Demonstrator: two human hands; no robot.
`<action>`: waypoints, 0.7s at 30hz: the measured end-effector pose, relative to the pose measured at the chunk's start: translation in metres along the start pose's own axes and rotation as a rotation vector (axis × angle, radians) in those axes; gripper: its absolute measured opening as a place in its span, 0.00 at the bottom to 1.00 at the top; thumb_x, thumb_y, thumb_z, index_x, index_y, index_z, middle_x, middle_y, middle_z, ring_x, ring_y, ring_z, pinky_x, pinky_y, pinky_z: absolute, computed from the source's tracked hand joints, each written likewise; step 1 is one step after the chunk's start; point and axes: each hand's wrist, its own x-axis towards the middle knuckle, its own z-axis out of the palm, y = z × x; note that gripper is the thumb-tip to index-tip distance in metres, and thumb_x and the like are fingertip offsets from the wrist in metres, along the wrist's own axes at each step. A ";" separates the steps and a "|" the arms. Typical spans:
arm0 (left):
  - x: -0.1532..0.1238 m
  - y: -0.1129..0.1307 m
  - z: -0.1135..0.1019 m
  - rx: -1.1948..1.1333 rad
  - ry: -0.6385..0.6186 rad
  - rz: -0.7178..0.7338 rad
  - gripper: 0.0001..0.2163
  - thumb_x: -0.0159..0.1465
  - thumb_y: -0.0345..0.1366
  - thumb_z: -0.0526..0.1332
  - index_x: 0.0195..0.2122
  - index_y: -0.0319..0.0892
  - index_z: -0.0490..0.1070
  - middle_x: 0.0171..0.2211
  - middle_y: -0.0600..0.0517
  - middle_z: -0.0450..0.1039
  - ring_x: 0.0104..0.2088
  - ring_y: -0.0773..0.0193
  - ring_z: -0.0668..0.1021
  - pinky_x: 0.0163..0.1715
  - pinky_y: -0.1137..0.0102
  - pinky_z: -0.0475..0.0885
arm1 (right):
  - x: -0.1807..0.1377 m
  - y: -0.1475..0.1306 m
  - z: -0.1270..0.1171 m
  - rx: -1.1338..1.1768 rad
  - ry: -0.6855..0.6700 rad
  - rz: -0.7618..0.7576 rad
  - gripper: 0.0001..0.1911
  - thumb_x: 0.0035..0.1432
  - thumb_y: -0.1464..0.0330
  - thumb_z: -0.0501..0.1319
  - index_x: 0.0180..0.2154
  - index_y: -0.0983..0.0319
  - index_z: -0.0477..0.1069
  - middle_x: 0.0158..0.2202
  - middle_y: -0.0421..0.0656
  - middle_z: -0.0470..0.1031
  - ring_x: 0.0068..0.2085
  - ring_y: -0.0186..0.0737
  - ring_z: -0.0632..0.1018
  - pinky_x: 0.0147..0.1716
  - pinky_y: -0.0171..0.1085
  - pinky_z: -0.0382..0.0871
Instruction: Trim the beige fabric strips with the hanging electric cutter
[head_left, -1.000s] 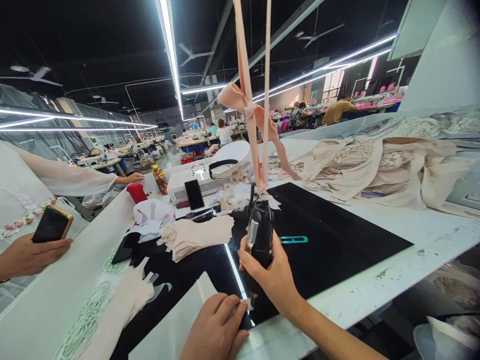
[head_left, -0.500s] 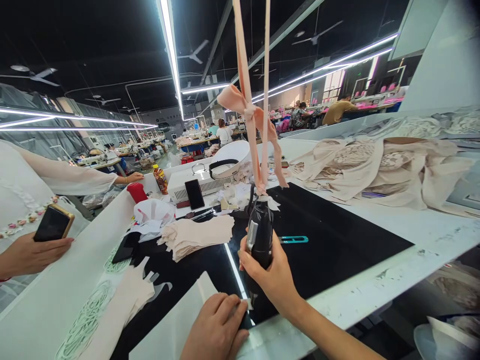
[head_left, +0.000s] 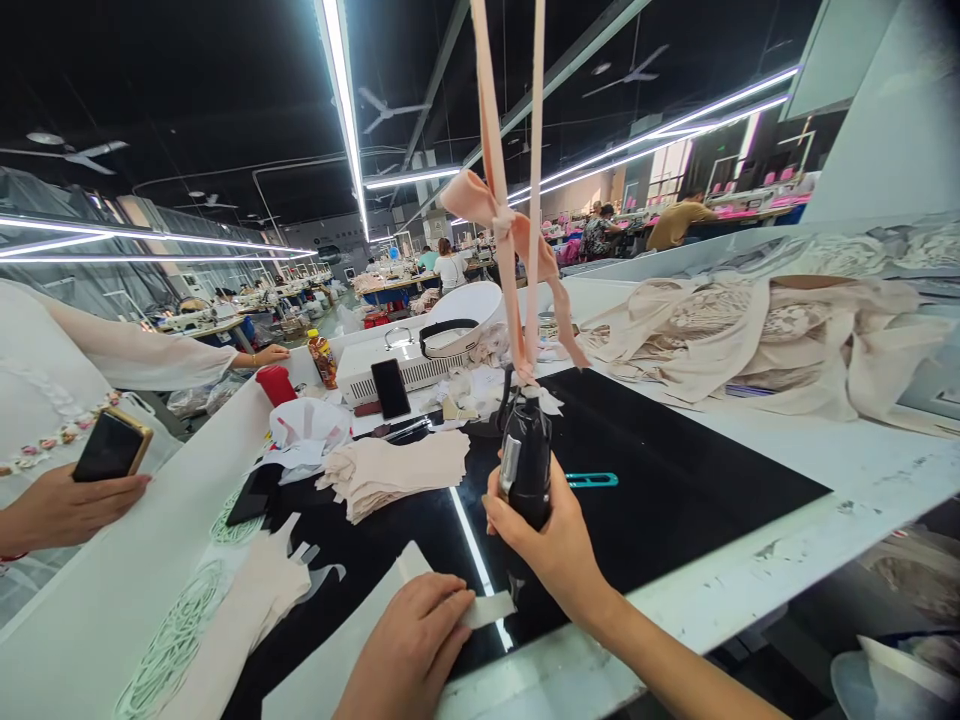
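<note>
My right hand is wrapped round a black hand-held tool that stands upright over the black table surface. Pink fabric straps tied in a knot run from the tool's top up to the ceiling. My left hand lies fingers-down on a pale fabric piece at the table's near edge, just left of the tool's tip. A thin light strip glows in the table between my hands.
A stack of beige cut pieces lies left of the tool, teal clippers to its right. Heaped beige lace fabric fills the right. A white machine, phones, red cup and bottle stand behind. Another person's hand holds a phone at far left.
My left hand has slid a little left and toward me with the pale piece, uncovering its right end. The tool and my right hand have shifted slightly right.
</note>
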 end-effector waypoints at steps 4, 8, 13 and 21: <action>-0.002 -0.001 0.001 -0.059 -0.018 -0.040 0.14 0.81 0.39 0.50 0.57 0.48 0.75 0.52 0.47 0.80 0.51 0.61 0.84 0.52 0.67 0.83 | 0.001 -0.002 -0.002 -0.004 -0.001 0.000 0.18 0.54 0.61 0.69 0.45 0.57 0.68 0.30 0.38 0.76 0.26 0.39 0.75 0.28 0.39 0.74; -0.003 -0.001 0.002 -0.074 -0.022 -0.019 0.14 0.81 0.37 0.50 0.56 0.47 0.75 0.50 0.47 0.79 0.50 0.61 0.84 0.49 0.69 0.83 | 0.001 -0.002 -0.002 0.012 -0.001 -0.011 0.18 0.53 0.62 0.69 0.44 0.57 0.68 0.30 0.37 0.76 0.26 0.39 0.75 0.27 0.38 0.73; -0.005 -0.003 0.005 -0.025 -0.017 0.008 0.14 0.81 0.35 0.50 0.55 0.47 0.76 0.50 0.46 0.79 0.49 0.59 0.84 0.47 0.67 0.84 | 0.002 -0.002 -0.002 0.038 -0.013 -0.018 0.18 0.53 0.63 0.70 0.44 0.57 0.68 0.30 0.37 0.76 0.26 0.38 0.74 0.26 0.38 0.73; 0.001 0.000 0.004 0.064 0.062 0.110 0.16 0.81 0.33 0.48 0.52 0.43 0.77 0.47 0.45 0.81 0.45 0.60 0.84 0.47 0.67 0.84 | 0.002 0.000 -0.003 0.039 -0.013 -0.029 0.18 0.54 0.63 0.69 0.45 0.57 0.68 0.30 0.37 0.75 0.25 0.38 0.74 0.26 0.38 0.73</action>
